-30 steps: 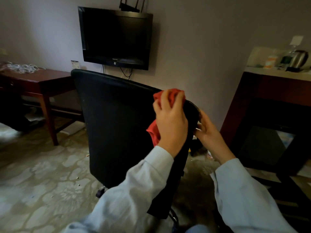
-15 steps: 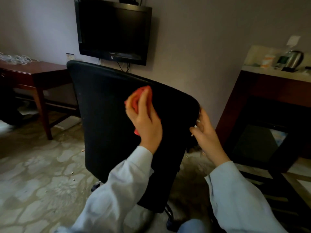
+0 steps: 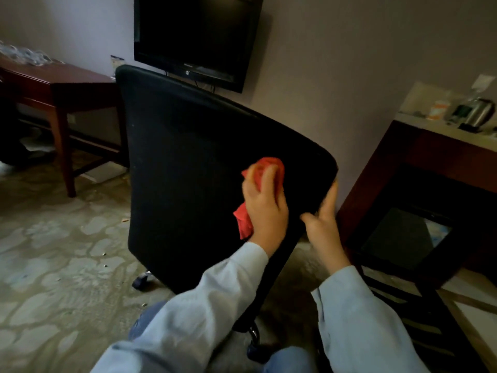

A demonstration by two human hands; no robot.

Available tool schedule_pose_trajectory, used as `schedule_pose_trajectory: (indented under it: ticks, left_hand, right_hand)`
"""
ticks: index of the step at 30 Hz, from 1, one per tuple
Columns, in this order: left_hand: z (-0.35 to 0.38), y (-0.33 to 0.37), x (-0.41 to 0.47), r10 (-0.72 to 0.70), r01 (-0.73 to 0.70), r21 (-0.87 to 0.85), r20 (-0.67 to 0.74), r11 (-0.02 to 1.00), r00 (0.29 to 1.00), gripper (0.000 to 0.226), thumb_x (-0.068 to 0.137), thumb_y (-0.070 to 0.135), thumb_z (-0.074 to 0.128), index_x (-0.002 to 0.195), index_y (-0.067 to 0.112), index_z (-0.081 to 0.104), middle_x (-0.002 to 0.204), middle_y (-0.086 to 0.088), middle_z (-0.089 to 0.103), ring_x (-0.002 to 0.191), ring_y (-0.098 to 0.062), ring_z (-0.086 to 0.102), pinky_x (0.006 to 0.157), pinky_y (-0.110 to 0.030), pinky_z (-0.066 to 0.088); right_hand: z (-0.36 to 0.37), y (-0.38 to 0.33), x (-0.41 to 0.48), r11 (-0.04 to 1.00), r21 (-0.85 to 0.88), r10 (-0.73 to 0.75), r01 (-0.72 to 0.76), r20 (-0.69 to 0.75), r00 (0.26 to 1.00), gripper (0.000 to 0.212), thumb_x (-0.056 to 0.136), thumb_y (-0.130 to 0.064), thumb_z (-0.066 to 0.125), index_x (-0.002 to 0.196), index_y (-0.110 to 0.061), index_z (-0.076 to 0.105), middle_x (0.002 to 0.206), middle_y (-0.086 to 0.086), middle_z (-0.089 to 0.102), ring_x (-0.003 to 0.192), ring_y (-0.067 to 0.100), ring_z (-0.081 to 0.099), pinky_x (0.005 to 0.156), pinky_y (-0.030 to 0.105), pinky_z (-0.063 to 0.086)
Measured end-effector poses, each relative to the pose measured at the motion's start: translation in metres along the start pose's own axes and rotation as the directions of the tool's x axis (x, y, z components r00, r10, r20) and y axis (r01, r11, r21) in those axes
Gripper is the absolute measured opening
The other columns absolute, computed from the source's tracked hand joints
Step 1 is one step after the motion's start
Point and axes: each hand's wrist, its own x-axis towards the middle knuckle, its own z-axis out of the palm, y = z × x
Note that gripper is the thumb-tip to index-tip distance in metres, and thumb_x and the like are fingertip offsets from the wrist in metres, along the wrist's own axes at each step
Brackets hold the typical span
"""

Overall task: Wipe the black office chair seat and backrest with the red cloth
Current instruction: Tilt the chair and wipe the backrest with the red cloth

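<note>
The black office chair (image 3: 188, 170) faces away from me, its backrest filling the middle of the head view; the seat is hidden behind it. My left hand (image 3: 265, 205) grips the bunched red cloth (image 3: 269, 169) and presses it on the right part of the backrest's rear face, a cloth tail hanging below the hand. My right hand (image 3: 324, 219) holds the backrest's right edge, thumb on the near side and fingers wrapped round the rim.
A wall-mounted television (image 3: 197, 39) hangs behind the chair. A dark wooden desk (image 3: 61, 82) stands at left. At right, a wooden cabinet (image 3: 430, 157) carries a kettle (image 3: 481, 111). Chair castors (image 3: 141, 282) rest on the patterned floor.
My left hand swept the cloth left from the backrest's top right corner to its middle, then back right and lower. My right hand kept hold of the right edge.
</note>
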Motion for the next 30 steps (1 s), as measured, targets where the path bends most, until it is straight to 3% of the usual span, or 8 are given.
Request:
schedule_pose_trajectory:
  ticks: [3,8,10,12,16,22,26,30]
  left_hand:
    - [0.014,0.0,-0.033,0.235,-0.241,0.026,0.141,0.97,0.962,0.037,0.082,0.012,0.052,0.118,0.019,0.047,0.126,-0.01,0.038,0.11,-0.029,0.041,0.095,-0.03,0.035]
    - [0.002,-0.013,-0.042,0.443,-0.469,0.001,0.329,0.883,0.834,0.04,0.082,0.014,0.053,0.121,0.021,0.047,0.127,-0.007,0.038,0.112,-0.029,0.039,0.096,-0.029,0.034]
    - [-0.009,-0.017,-0.035,0.382,-0.384,-0.041,0.234,0.922,0.894,0.033,0.085,0.014,0.051,0.117,0.02,0.05,0.124,-0.006,0.04,0.11,-0.025,0.042,0.097,-0.029,0.035]
    - [-0.018,-0.025,-0.016,0.197,-0.194,-0.082,0.033,0.978,0.98,0.03,0.086,0.005,0.051,0.113,0.017,0.054,0.119,-0.002,0.045,0.111,-0.019,0.045,0.099,-0.035,0.04]
    - [-0.045,-0.058,0.038,-0.065,0.051,-0.065,-0.236,0.997,0.97,0.026,0.088,0.004,0.052,0.113,0.009,0.058,0.117,-0.002,0.042,0.11,-0.025,0.051,0.098,-0.045,0.043]
    - [-0.093,-0.12,0.117,-0.204,0.238,0.065,-0.331,0.969,0.921,0.033,0.088,0.008,0.048,0.119,0.006,0.058,0.121,-0.021,0.044,0.107,-0.029,0.053,0.098,-0.026,0.038]
    - [-0.095,-0.139,0.134,-0.319,0.341,0.028,-0.289,0.94,0.902,0.037,0.094,0.01,0.045,0.13,0.011,0.051,0.135,-0.013,0.043,0.12,-0.024,0.05,0.096,-0.014,0.03]
    - [-0.073,-0.12,0.113,-0.342,0.356,-0.01,-0.307,0.935,0.888,0.039,0.094,0.01,0.046,0.132,0.014,0.051,0.137,-0.012,0.045,0.125,-0.023,0.048,0.101,-0.017,0.031]
  right_hand:
    - [-0.01,0.001,-0.003,0.999,0.049,0.005,-0.007,0.035,0.999,0.096,0.079,0.025,0.033,0.145,-0.042,0.013,0.145,-0.006,0.035,0.121,0.001,0.046,0.1,0.032,0.044]
    - [-0.016,0.001,-0.012,0.992,0.128,-0.001,-0.004,0.039,0.999,0.088,0.084,0.021,0.035,0.147,-0.038,0.017,0.15,-0.003,0.033,0.134,0.012,0.038,0.106,0.034,0.04]
    - [-0.008,0.003,-0.016,0.995,0.101,0.0,-0.001,0.006,1.0,0.088,0.085,0.017,0.038,0.147,-0.042,0.014,0.153,-0.003,0.027,0.136,0.011,0.035,0.109,0.039,0.036]
    - [0.004,0.006,-0.02,0.997,0.069,-0.019,0.024,-0.064,0.998,0.09,0.084,0.016,0.04,0.147,-0.041,0.011,0.155,-0.004,0.02,0.14,0.012,0.027,0.114,0.043,0.029]
    - [0.027,0.01,-0.028,0.999,0.03,-0.024,0.029,-0.152,0.988,0.088,0.084,0.014,0.04,0.149,-0.033,0.002,0.158,-0.01,0.006,0.144,0.007,0.008,0.119,0.041,0.012]
    - [0.057,0.017,-0.021,0.973,-0.23,-0.084,0.005,-0.332,0.939,0.095,0.08,0.006,0.05,0.149,-0.018,-0.011,0.157,0.004,-0.011,0.145,0.016,-0.005,0.119,0.036,0.006]
    - [0.073,0.019,-0.017,0.944,-0.327,-0.079,-0.046,-0.357,0.931,0.101,0.078,0.0,0.055,0.147,-0.017,-0.017,0.154,0.012,-0.021,0.144,0.026,-0.011,0.118,0.043,0.002]
    - [0.079,0.019,-0.013,0.939,-0.339,-0.072,-0.063,-0.37,0.926,0.104,0.076,-0.004,0.059,0.146,-0.013,-0.018,0.153,0.019,-0.022,0.142,0.035,-0.014,0.114,0.045,-0.005]
